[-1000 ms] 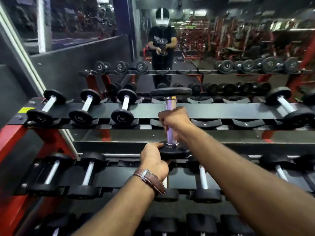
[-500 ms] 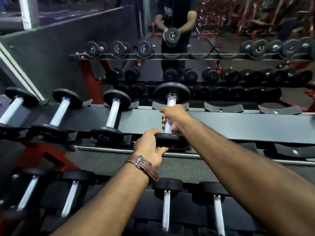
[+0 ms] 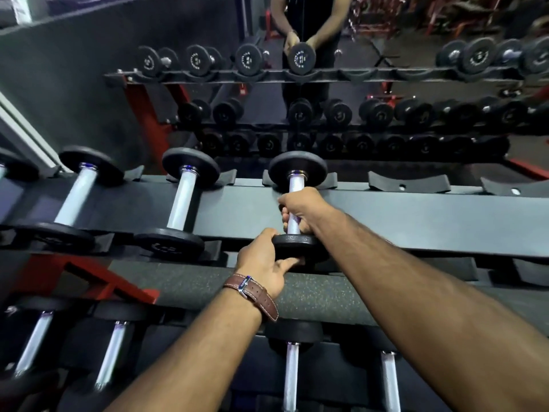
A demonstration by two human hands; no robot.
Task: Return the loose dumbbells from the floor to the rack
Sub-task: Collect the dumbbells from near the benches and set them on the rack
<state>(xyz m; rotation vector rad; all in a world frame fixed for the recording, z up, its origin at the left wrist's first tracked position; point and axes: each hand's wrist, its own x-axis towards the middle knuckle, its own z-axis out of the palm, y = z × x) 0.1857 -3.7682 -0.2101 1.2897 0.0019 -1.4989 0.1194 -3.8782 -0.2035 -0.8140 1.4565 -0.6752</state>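
Note:
A black dumbbell (image 3: 297, 171) with a silver handle lies across the top shelf of the rack (image 3: 416, 218), its far head seated in a rubber cradle. My right hand (image 3: 303, 208) grips the handle. My left hand (image 3: 263, 258), with a brown watch strap on the wrist, holds the near head from the left and below, thumb on the rim. The near head sits at the shelf's front edge.
Two more dumbbells (image 3: 184, 200) (image 3: 77, 197) rest to the left on the same shelf. Empty cradles (image 3: 407, 185) lie to the right. A lower shelf holds several dumbbells (image 3: 291, 373). A mirror behind reflects the rack and a person.
The dumbbell has come down from above the rack into its cradle on the top shelf. Both hands stayed on it. The view tilted downward and closer.

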